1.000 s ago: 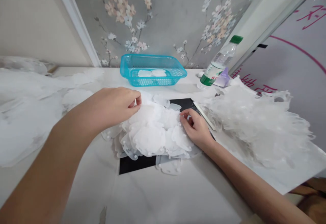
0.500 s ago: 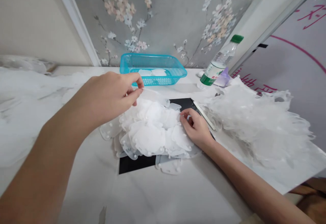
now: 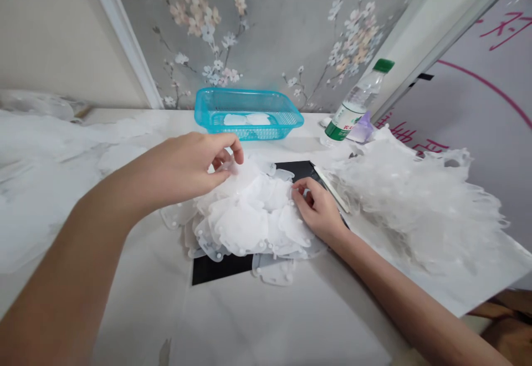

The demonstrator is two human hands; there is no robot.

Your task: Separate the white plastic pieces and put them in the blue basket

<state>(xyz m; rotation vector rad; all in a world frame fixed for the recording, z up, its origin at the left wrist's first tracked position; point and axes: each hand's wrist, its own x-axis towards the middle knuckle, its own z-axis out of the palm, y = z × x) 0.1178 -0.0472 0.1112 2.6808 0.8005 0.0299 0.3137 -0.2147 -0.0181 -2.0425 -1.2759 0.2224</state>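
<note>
A heap of thin white translucent pieces with small round bumps along their rims (image 3: 243,227) lies on a black flat sheet (image 3: 220,270). My left hand (image 3: 195,163) hovers over the heap's back left, thumb and forefinger apart, with a pale piece (image 3: 243,176) lying just beneath the fingertips. At the heap's right edge rests my right hand (image 3: 318,205), its thumb and forefinger pressed together. Whatever is between those fingertips, if anything, is too small to make out.
Behind the heap stands a blue plastic basket (image 3: 249,93) holding white pieces. A green-capped water bottle (image 3: 344,113) stands to its right. Stringy white offcuts (image 3: 419,211) pile up at the right, beside a thin pale strip (image 3: 331,188). White sheets (image 3: 50,177) spread over the left.
My left hand has moved slightly down and toward the heap. Its thumb and forefinger have parted, letting go of a thin white piece. My right hand has stayed nearly still.
</note>
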